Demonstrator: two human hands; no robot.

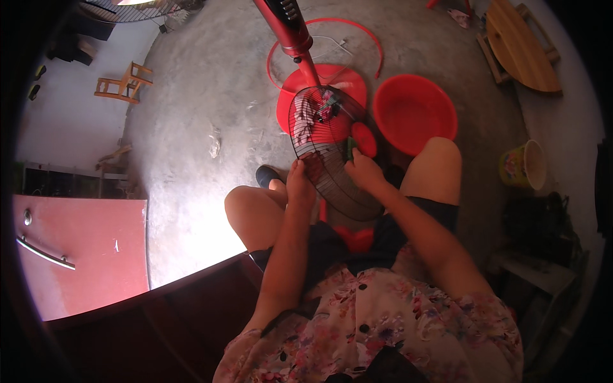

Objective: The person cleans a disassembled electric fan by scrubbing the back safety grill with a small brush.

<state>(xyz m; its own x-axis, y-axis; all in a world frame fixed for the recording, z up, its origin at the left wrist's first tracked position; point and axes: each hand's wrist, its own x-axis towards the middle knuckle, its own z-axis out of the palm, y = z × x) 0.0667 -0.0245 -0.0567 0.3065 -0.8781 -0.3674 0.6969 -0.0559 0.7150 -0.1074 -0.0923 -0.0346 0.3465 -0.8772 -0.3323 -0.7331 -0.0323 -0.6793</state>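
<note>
A black wire fan guard (330, 182) stands between my knees, in front of the lower end of a red fan pole (292, 33). My left hand (300, 184) grips the left rim of the guard. In my right hand (365, 170) is a small green brush (351, 147), held against the right side of the guard; its bristles cannot be made out. Beyond the guard lies the round red fan base (349, 79). A small red disc (364, 139) is just right of the brush. A patterned cloth (302, 115) shows through the wires.
A red plastic basin (414, 115) stands right of the fan base. A red hoop (357, 24) and a white cord (335, 42) lie behind it. A small wooden chair (125, 85) is at left, a patterned bucket (522, 165) and a wooden folding table (517, 48) at right.
</note>
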